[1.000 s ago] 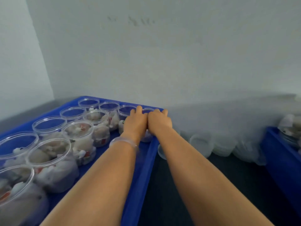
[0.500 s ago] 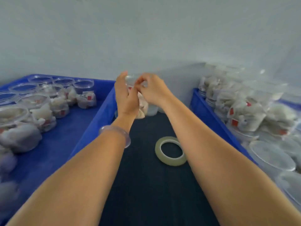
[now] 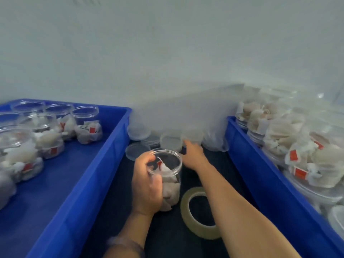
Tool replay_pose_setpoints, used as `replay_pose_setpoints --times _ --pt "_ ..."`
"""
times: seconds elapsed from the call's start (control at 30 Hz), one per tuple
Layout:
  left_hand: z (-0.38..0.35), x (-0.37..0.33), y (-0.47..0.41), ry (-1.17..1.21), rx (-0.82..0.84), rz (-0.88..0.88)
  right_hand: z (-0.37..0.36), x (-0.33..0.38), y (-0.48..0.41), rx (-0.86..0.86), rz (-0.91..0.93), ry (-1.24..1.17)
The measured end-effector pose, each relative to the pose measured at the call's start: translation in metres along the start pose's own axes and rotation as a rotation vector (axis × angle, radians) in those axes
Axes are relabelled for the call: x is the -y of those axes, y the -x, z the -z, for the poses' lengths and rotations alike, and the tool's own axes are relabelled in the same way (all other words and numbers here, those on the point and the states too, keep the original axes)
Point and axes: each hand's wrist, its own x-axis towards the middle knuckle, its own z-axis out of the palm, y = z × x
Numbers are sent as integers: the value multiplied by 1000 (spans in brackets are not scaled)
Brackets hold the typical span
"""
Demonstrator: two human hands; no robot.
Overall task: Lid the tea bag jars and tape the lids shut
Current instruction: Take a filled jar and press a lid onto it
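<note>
My left hand grips an open clear jar holding tea bags, standing on the dark mat between two blue trays. My right hand reaches past the jar to a pile of clear lids at the back, its fingers touching one lid; whether it holds the lid is hidden by blur. A roll of clear tape lies flat on the mat just right of the jar, under my right forearm.
The left blue tray holds several open jars of tea bags. The right blue tray is heaped with lidded jars. A white wall rises close behind. A clear bag of lids leans at the back.
The jar came out of the left tray and down onto the mat in my left hand. My right hand let go of it and moved back to the lids.
</note>
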Motion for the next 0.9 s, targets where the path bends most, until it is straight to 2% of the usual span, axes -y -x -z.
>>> replay_pose_setpoints --times 0.17,0.27,0.33,0.43,0.5,0.57,0.7,0.77,0.8,0.83,0.9 --pt "-1 -2 0 -1 5 -68 -26 4 -36 -147 0 338" --pt "-1 -3 -1 -9 -8 -48 -32 8 -35 -205 51 246" --pt "0 -3 -1 -9 -11 -16 -24 11 -29 -172 107 156" --pt "1 -10 0 38 27 24 1 18 -10 -152 211 142" --pt "1 -17 2 68 69 28 22 22 11 -250 273 -5" --pt "5 -23 6 94 97 51 42 24 40 -276 280 -280" --pt "15 -34 17 120 139 94 64 17 99 -83 226 -997" --pt "20 -39 27 148 160 98 64 18 121 61 145 -1250" --pt "22 -41 30 166 182 96 60 22 128 109 111 -1226" --pt "25 -42 34 178 206 96 52 30 135 117 81 -1055" --pt "30 -48 39 175 239 115 36 42 144 26 73 -647"
